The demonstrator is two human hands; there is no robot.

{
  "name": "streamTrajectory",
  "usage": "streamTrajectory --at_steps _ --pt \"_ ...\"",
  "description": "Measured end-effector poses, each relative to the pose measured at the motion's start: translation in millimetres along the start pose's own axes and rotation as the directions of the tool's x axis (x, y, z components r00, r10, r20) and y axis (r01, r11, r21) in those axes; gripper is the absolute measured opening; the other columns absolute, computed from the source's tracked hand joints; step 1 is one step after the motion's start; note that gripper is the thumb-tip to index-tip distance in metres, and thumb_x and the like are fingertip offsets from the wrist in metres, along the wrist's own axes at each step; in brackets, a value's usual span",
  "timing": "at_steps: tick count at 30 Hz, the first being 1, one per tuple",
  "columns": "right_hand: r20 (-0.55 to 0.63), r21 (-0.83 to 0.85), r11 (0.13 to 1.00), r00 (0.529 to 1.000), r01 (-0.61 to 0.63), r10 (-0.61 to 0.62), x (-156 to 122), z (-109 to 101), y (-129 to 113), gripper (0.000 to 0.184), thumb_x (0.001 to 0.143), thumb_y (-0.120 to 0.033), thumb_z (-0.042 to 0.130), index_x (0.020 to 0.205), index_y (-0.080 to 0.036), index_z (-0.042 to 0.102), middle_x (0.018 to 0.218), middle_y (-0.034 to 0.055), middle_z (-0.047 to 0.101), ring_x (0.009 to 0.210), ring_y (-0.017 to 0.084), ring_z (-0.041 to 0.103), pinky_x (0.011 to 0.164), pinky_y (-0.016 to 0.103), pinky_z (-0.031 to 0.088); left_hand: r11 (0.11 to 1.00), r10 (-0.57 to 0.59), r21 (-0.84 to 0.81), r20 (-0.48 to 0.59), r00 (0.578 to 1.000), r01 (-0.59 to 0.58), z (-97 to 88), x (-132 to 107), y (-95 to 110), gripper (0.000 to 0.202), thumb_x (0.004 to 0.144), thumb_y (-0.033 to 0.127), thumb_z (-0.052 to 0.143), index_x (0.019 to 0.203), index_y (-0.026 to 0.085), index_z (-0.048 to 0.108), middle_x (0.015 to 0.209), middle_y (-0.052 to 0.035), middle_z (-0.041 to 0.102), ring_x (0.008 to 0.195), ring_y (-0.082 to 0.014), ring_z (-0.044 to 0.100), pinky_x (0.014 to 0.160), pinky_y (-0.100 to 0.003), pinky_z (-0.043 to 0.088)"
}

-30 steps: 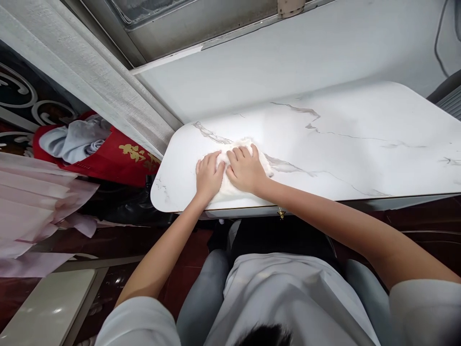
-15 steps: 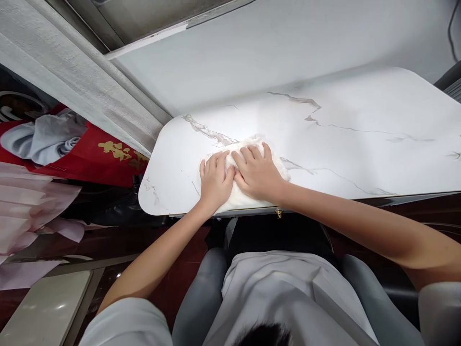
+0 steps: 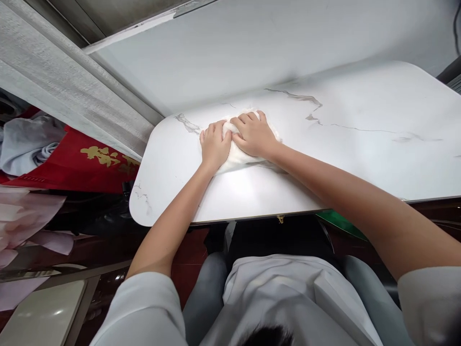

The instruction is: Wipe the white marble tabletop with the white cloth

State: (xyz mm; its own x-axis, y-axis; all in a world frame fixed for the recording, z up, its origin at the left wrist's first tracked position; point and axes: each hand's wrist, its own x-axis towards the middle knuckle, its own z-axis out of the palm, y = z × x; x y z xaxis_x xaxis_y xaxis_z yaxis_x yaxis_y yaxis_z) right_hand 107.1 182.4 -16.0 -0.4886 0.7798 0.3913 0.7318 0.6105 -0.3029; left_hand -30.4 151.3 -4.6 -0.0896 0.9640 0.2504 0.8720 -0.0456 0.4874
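A white, fluffy cloth (image 3: 236, 154) lies bunched on the white marble-patterned table (image 3: 169, 178), towards its left half. My left hand (image 3: 215, 144) presses on the left part of the cloth, its fingers bent over the bunched fabric. On the right part rests my right hand (image 3: 254, 133), fingers curled over the cloth's far side. The two thumbs come close together over the middle. Both palms hide much of the cloth, and its far edge shows just past the right fingertips.
A pale wall panel (image 3: 252, 48) rises behind the table, and a grey post (image 3: 82, 86) stands at its left corner. Left of the table are a red bag (image 3: 79, 161) with grey cloth and pink fabric (image 3: 32, 216). A small brass latch (image 3: 280, 219) sits on the front edge.
Both hands have pushed the cloth away from the front edge towards the back of the table. The view has shifted slightly, and something green now shows below the right forearm.
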Motion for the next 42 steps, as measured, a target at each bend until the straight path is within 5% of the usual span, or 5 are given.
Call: streamTrajectory --at_steps 16,29,33,42 --pt "0.007 0.002 0.997 0.997 -0.079 0.079 45.3 11.2 26.8 0.038 0.099 -0.029 0.028 0.122 -0.016 0.055 0.124 0.0135 0.059 0.124 0.033 0.045 0.112 0.059 0.022 0.997 0.037 -0.064 -0.030 0.999 -0.039 15.3 58.0 -15.7 0.023 0.096 0.026 0.048 0.115 0.029 0.060 0.126 -0.0055 0.062 0.132 -0.0250 0.050 0.120 -0.044 0.021" --pt "-0.001 -0.083 0.991 0.994 -0.109 0.109 73.3 18.5 38.5 0.040 0.102 -0.036 0.026 0.120 -0.019 0.057 0.126 0.0117 0.060 0.123 0.031 0.047 0.111 0.053 0.026 0.995 -0.008 -0.100 -0.015 1.000 0.006 20.5 87.5 -20.7 0.024 0.094 0.045 0.044 0.111 0.032 0.056 0.122 0.0012 0.062 0.127 -0.0190 0.049 0.122 -0.045 0.020" --pt "0.012 -0.069 0.985 0.988 -0.155 0.157 83.4 20.7 41.8 0.040 0.097 -0.032 0.030 0.124 -0.016 0.056 0.126 0.0107 0.060 0.122 0.028 0.046 0.112 0.051 0.023 0.997 -0.014 -0.082 -0.033 0.999 0.012 21.4 95.1 -19.9 0.026 0.092 0.038 0.044 0.112 0.029 0.058 0.125 -0.0028 0.062 0.124 -0.0210 0.053 0.120 -0.044 0.023" --pt "-0.028 0.069 0.975 0.977 -0.211 0.213 103.9 30.5 53.6 0.063 0.080 -0.072 0.019 0.112 -0.037 0.061 0.107 0.0105 0.068 0.119 0.033 0.043 0.108 0.053 0.021 0.996 -0.073 -0.047 -0.006 0.997 0.073 21.2 110.4 -17.9 0.025 0.089 0.041 0.043 0.111 0.037 0.054 0.130 0.0009 0.061 0.128 -0.0193 0.050 0.121 -0.040 0.023"
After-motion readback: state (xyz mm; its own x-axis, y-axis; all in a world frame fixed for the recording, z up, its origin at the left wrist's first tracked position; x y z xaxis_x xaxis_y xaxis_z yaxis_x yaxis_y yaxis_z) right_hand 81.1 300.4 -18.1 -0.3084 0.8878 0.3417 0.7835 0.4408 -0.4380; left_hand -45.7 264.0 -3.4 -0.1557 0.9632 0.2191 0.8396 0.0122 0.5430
